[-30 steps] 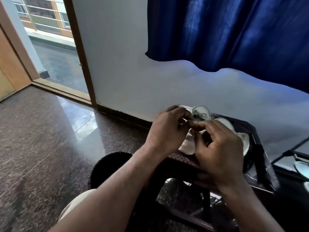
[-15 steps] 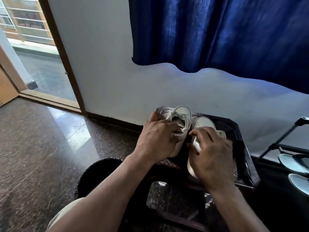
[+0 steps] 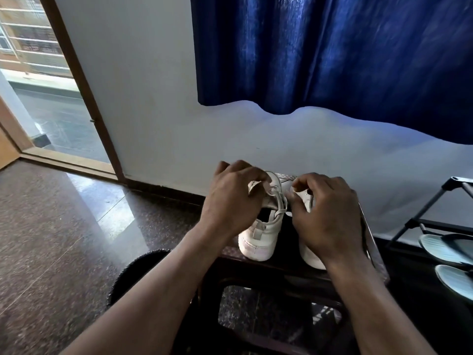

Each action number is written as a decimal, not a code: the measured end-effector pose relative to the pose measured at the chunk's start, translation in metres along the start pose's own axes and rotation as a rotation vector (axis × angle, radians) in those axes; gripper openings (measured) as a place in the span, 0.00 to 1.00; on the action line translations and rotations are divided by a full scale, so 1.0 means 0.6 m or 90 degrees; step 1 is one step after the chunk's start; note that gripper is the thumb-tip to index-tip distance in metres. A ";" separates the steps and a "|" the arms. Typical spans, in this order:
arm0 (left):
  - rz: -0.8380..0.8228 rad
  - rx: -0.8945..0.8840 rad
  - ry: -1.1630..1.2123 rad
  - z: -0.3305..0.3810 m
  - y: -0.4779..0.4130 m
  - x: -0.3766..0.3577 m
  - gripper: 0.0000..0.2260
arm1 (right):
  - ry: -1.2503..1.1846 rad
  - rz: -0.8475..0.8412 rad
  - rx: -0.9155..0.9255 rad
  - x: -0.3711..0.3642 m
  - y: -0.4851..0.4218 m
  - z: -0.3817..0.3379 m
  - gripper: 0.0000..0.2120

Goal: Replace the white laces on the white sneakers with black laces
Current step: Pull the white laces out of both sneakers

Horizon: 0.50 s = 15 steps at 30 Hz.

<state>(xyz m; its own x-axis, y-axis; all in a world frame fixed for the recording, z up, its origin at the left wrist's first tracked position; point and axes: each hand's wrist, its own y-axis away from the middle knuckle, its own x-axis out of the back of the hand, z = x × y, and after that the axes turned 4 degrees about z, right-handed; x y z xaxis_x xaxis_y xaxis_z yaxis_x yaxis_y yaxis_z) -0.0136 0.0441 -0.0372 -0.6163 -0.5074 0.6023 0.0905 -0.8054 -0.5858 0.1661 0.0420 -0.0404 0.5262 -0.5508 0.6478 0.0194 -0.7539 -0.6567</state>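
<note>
Under the hands (image 3: 231, 201), half-hidden white sneakers (image 3: 258, 242).

On the dark patterned plastic stool (image 3: 372, 242) the white fabric left sneaker (image 3: 258, 239) and the white fabric right sneaker (image 3: 310, 256) stand side by side, heels toward the person. The left hand (image 3: 230, 201) grips the left sneaker's top, and the right hand (image 3: 326, 213) grips the right sneaker's. Behind the stool is the pale plaster wall (image 3: 153, 98), with the blue cloth curtain (image 3: 332, 55) hanging above. To the right stands a black metal shoe rack (image 3: 432, 203) holding pale rubber sandals (image 3: 445, 248). To the left, a round black mat (image 3: 138, 267) lies on the speckled stone floor (image 3: 51, 239). Farther left is a wood-framed doorway (image 3: 84, 85).
</note>
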 end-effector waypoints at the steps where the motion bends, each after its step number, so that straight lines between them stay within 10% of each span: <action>1: -0.037 0.014 -0.033 0.002 -0.011 -0.006 0.08 | 0.013 -0.020 -0.013 -0.003 -0.008 -0.007 0.11; 5: -0.174 0.001 -0.140 0.004 -0.032 -0.032 0.14 | 0.079 -0.140 -0.065 -0.016 -0.015 -0.024 0.17; 15: -0.100 -0.094 -0.155 -0.019 -0.024 -0.043 0.07 | 0.085 -0.171 -0.073 -0.019 0.001 -0.022 0.15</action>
<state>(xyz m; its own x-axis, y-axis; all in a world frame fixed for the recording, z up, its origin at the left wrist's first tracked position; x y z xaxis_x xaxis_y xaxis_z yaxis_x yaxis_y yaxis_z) -0.0081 0.0725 -0.0506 -0.4061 -0.4531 0.7936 -0.1166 -0.8356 -0.5368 0.1489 0.0434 -0.0430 0.3993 -0.3625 0.8421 0.0432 -0.9100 -0.4123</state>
